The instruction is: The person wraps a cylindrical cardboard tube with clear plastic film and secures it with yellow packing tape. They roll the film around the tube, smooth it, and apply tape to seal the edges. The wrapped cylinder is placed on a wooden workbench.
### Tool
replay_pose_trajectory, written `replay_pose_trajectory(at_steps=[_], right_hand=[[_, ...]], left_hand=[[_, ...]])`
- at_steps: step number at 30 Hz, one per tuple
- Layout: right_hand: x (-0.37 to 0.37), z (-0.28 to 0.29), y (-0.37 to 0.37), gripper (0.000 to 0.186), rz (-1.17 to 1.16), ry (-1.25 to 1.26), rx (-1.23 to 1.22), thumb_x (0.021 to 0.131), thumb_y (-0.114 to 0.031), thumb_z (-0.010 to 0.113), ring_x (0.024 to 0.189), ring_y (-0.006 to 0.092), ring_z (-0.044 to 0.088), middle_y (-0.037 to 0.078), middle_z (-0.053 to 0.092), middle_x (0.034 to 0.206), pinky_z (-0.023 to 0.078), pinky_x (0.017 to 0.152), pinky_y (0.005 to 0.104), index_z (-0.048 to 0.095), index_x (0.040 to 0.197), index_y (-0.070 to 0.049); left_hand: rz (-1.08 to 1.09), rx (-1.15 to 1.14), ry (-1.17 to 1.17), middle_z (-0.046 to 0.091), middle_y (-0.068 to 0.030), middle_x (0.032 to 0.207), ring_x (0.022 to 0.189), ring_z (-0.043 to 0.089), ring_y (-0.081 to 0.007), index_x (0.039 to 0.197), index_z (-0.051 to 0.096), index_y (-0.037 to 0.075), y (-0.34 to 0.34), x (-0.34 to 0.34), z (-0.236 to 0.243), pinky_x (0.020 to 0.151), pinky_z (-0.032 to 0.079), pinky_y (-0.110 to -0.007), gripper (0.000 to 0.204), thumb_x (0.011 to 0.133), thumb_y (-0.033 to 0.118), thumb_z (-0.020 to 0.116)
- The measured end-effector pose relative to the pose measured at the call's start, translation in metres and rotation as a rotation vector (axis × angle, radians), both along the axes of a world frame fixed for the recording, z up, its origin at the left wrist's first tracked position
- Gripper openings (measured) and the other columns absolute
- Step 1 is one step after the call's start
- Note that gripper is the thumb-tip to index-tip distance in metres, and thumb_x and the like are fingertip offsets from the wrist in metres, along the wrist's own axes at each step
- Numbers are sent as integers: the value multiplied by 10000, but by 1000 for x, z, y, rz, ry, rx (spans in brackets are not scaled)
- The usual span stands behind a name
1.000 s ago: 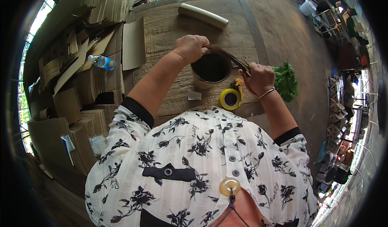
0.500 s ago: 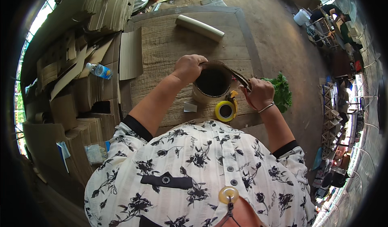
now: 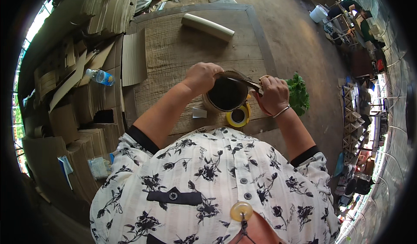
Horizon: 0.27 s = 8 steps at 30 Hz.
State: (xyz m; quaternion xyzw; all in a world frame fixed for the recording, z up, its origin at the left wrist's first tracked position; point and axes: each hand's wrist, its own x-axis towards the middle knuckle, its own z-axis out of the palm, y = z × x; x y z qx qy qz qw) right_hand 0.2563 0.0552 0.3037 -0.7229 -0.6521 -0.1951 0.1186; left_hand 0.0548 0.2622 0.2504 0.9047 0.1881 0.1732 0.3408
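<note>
In front of me a piece of corrugated cardboard is curled into an upright cylinder (image 3: 211,104) with a dark hollow. My left hand (image 3: 202,77) pinches its rim at the upper left. My right hand (image 3: 274,95) is closed on the cardboard's free end, which sticks out to the right. A yellow tape roll (image 3: 246,113) lies just below the cylinder, partly behind it. To the left of the tape is a small white piece of paper (image 3: 200,113).
A pale ribbed cardboard roll (image 3: 207,27) lies at the far side of the wooden table (image 3: 169,48). Stacked cardboard (image 3: 97,135) and a water bottle (image 3: 100,77) are on the left. Green leaves (image 3: 299,96) show beyond my right hand. Another person (image 3: 354,7) is at far right.
The cardboard's free end has swung up and in toward the cylinder, with my right hand turning along with it. My left hand keeps its hold on the rim. The whole view has shifted slightly.
</note>
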Motion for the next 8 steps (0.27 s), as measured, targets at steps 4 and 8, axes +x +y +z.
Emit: replay_pose_trajectory(at_steps=[4, 8], right_hand=[[0, 1, -8, 272, -199, 49, -361, 785, -405, 796, 765, 247, 696, 24, 678, 767, 505, 769, 403, 661, 800, -169], [-2, -1, -17, 317, -232, 131, -425, 833, -395, 794, 809, 287, 700, 62, 702, 809, 496, 813, 425, 673, 872, -104]], left_hand=[[115, -88, 209, 768, -76, 1107, 1036, 721, -318, 1115, 771, 158, 8, 14, 20, 895, 576, -432, 198, 962, 185, 649], [210, -94, 3, 764, -109, 1073, 1035, 716, -342, 1109, 757, 146, -34, -12, -4, 892, 571, -448, 188, 962, 201, 653]])
